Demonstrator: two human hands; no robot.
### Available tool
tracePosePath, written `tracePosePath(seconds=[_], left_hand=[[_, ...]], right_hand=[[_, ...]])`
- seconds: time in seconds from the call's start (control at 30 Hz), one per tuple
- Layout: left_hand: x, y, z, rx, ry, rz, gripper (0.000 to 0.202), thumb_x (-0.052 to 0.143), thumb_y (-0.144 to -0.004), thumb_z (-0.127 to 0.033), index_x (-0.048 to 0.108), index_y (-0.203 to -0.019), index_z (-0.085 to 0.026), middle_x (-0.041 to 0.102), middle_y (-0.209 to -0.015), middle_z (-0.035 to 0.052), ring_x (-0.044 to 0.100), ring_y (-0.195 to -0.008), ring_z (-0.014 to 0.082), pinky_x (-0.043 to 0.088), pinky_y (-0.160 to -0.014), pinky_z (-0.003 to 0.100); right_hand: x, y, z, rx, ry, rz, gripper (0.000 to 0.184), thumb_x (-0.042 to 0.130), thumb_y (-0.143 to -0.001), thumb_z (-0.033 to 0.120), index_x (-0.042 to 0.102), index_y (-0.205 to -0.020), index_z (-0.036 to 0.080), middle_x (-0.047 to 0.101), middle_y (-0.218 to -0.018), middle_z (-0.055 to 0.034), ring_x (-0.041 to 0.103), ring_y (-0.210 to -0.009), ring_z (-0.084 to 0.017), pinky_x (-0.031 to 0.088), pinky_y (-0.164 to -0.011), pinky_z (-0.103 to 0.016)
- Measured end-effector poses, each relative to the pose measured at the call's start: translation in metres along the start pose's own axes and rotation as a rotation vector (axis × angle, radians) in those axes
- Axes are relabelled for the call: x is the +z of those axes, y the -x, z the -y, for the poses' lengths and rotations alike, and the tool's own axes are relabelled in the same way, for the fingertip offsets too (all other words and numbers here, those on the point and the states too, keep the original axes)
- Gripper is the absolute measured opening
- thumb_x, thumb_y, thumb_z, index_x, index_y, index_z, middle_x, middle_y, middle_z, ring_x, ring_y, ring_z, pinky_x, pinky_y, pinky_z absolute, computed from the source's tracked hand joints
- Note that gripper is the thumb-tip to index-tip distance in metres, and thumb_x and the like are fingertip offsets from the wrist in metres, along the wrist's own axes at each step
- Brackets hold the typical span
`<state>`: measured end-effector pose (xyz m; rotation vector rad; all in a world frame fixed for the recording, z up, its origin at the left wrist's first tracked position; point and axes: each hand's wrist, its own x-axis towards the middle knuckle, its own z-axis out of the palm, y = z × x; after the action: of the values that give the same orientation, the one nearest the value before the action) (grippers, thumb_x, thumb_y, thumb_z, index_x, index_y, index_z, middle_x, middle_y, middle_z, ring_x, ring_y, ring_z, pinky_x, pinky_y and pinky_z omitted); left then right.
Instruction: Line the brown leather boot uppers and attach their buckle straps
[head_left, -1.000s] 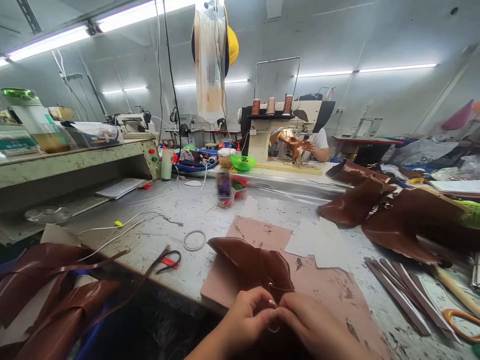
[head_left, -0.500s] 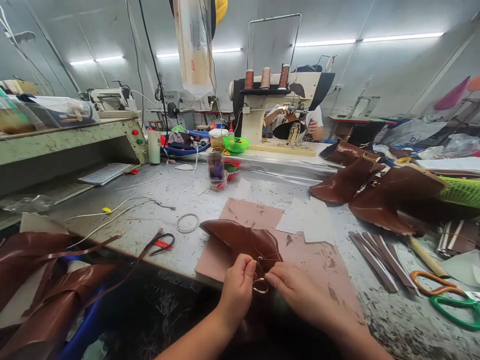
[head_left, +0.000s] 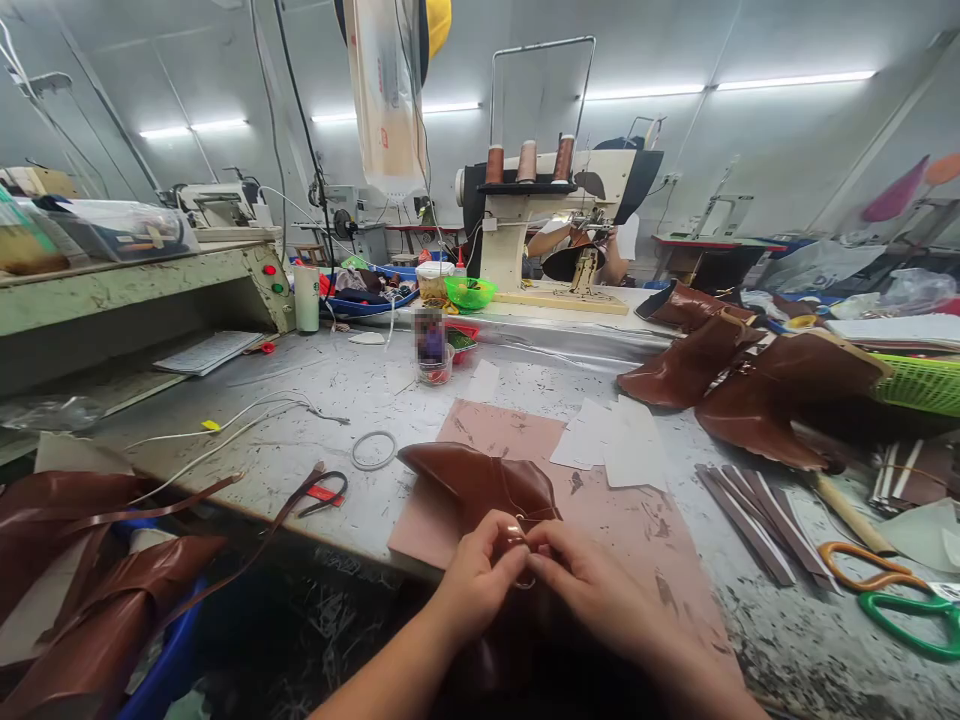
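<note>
A brown leather boot upper lies at the near edge of the pink board, toe pointing left, and its lower part hangs toward my lap. Over its near side my left hand is closed, thumb and fingers pinched around a narrow strap with gold-coloured metal rings. My right hand pinches at the same spot, its fingertips meeting those of the left. Part of a gold metal ring shows just below the fingertips. The fingers hide most of the strap and rings.
White paper pieces overlap the pink board. At right are brown boot uppers, dark strips and scissors. More leather pieces fill a blue bin at left. Beyond, a person works behind a sewing machine.
My hands have come together; the right has moved left to meet the left's fingertips. The ring that hung in plain view between them is now mostly covered. The boot upper has barely shifted.
</note>
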<state>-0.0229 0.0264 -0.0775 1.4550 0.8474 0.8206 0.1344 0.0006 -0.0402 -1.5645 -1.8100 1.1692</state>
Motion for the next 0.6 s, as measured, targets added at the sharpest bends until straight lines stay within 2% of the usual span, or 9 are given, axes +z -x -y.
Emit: tracePosePath(seconds=[0.1, 0.2, 0.43, 0.53, 0.6], left_hand=[[-0.007, 0.002, -0.006, -0.003, -0.103, 0.106, 0.025, 0.056, -0.070, -0.019, 0.045, -0.092, -0.019, 0.048, -0.077, -0.0027, 0.044, -0.069, 0.0111, 0.037, -0.063, 0.023], [-0.014, 0.003, -0.013, -0.069, -0.171, 0.171, 0.021, 0.057, -0.068, -0.017, 0.046, -0.086, -0.018, 0.047, -0.075, -0.0036, 0.041, -0.067, 0.0106, 0.035, -0.062, 0.023], [-0.012, -0.001, -0.018, -0.196, -0.210, 0.085, 0.012, 0.058, -0.064, -0.015, 0.054, -0.074, -0.016, 0.052, -0.069, -0.0022, 0.045, -0.066, 0.0124, 0.035, -0.061, 0.024], [-0.008, -0.001, -0.012, -0.074, -0.348, 0.014, 0.004, 0.057, -0.068, -0.017, 0.054, -0.067, -0.016, 0.053, -0.070, -0.0004, 0.047, -0.067, 0.0137, 0.036, -0.062, 0.025], [-0.008, 0.000, -0.009, 0.033, -0.428, -0.019, 0.007, 0.054, -0.071, -0.017, 0.051, -0.064, -0.017, 0.052, -0.069, -0.0001, 0.046, -0.067, 0.0138, 0.036, -0.062, 0.025]], right_hand=[[0.002, -0.003, -0.003, 0.014, -0.076, -0.032, 0.015, 0.042, -0.077, 0.033, 0.048, -0.074, 0.020, 0.051, -0.081, -0.0022, 0.048, -0.080, -0.019, 0.037, -0.074, -0.032], [-0.002, -0.004, -0.004, 0.025, -0.147, 0.013, 0.013, 0.042, -0.073, 0.033, 0.046, -0.071, 0.020, 0.045, -0.078, -0.0010, 0.044, -0.077, -0.018, 0.036, -0.071, -0.031], [-0.013, -0.004, 0.000, 0.076, -0.303, 0.182, 0.008, 0.046, -0.068, 0.027, 0.047, -0.072, 0.021, 0.043, -0.073, 0.0014, 0.040, -0.067, -0.014, 0.034, -0.059, -0.025], [-0.015, -0.008, 0.001, 0.089, -0.267, 0.234, 0.007, 0.045, -0.069, 0.027, 0.046, -0.071, 0.020, 0.043, -0.069, 0.0022, 0.040, -0.063, -0.013, 0.032, -0.055, -0.024], [-0.013, -0.013, -0.002, 0.062, -0.246, 0.194, 0.008, 0.045, -0.071, 0.028, 0.044, -0.073, 0.020, 0.043, -0.071, 0.0025, 0.041, -0.067, -0.013, 0.034, -0.061, -0.025]])
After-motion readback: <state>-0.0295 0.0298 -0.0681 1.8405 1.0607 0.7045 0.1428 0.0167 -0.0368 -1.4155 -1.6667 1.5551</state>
